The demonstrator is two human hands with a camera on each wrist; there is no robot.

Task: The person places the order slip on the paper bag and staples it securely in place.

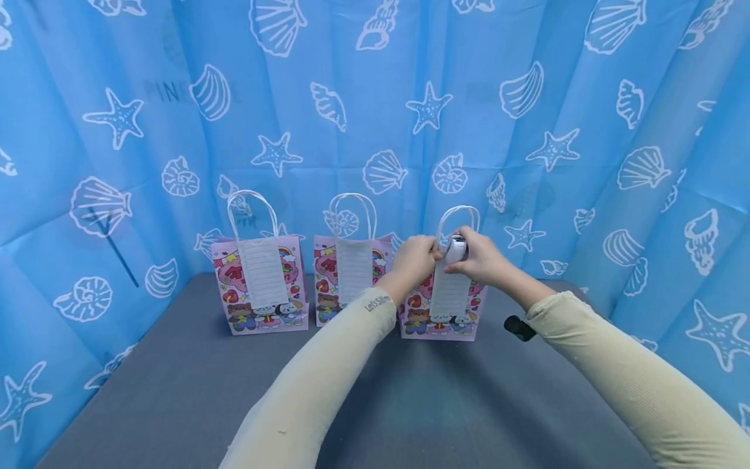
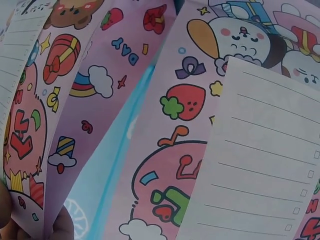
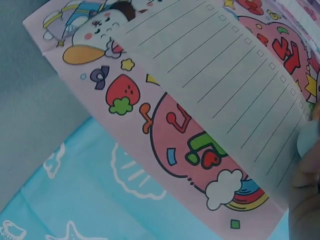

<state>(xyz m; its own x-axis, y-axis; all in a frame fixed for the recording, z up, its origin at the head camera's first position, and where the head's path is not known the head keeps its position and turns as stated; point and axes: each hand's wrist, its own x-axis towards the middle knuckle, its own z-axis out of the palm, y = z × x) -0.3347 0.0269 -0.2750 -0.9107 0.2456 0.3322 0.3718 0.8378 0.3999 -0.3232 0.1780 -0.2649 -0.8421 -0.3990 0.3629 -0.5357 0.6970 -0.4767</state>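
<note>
Three pink cartoon paper bags with white handles stand in a row: a left bag [image 1: 295, 286], a middle bag [image 1: 322, 273] and a right bag [image 1: 410, 326]. A lined white paper strip [image 1: 450, 296] lies against the front of the right bag. My left hand [image 1: 413, 257] pinches that bag's top rim near its left corner; its fingertips [image 2: 62, 225] show at the bottom of the left wrist view. My right hand [image 1: 483, 257] grips a small white stapler [image 1: 456, 250] with a silvery end at the top of the strip. Its contact with the rim is hidden.
Similar lined strips hang on the left bag [image 1: 260, 270] and the middle bag [image 1: 354, 267]. A small black object [image 1: 519, 327] shows beside the right sleeve. The bags stand on a grey table [image 1: 176, 391], with a blue shell-print curtain [image 1: 375, 98] behind.
</note>
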